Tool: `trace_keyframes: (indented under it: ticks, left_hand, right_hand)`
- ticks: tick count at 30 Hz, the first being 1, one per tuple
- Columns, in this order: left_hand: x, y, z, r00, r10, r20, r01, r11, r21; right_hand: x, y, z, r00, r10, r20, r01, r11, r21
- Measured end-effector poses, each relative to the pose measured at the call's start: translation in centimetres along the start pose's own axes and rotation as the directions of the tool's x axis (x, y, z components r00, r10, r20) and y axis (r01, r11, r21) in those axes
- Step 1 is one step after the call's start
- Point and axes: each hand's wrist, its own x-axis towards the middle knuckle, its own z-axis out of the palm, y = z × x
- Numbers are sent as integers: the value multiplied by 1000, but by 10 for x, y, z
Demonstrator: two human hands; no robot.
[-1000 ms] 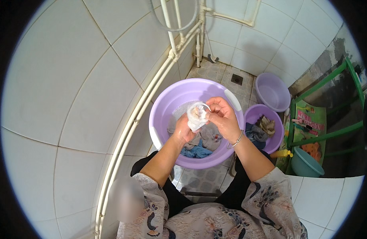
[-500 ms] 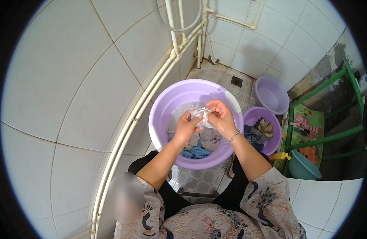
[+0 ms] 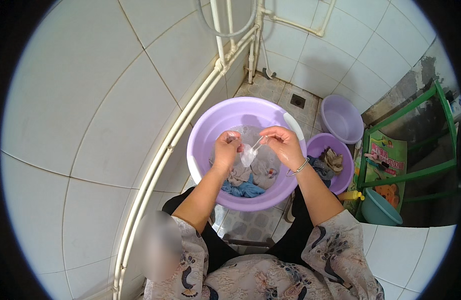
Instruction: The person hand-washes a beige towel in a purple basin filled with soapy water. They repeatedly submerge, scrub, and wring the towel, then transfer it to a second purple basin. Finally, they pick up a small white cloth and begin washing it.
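White wet cloth (image 3: 248, 154) hangs pinched between both hands' fingers (image 3: 239, 145), its shape hard to make out.

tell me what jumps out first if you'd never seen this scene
The big purple basin in the middle of the tiled floor catches the eye, with wet clothes and water in it. Above it the left hand and right hand stretch a small white cloth between them. To the right sit two smaller purple basins, the nearer one holding clothes, beside a green metal rack.
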Motion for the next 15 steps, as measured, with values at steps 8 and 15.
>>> trace_keyframes:
  ticks: [8,15]
  left_hand:
    - [-17,-17,2,831,46,554,-373,786,494]
    - [-20,-21,27,814,24,581,-172,964,201]
  right_hand:
    - [-1,-24,4,988,113,104,-136,959,249]
    - [-4,-34,-8,1000,8,5,-10,955,295]
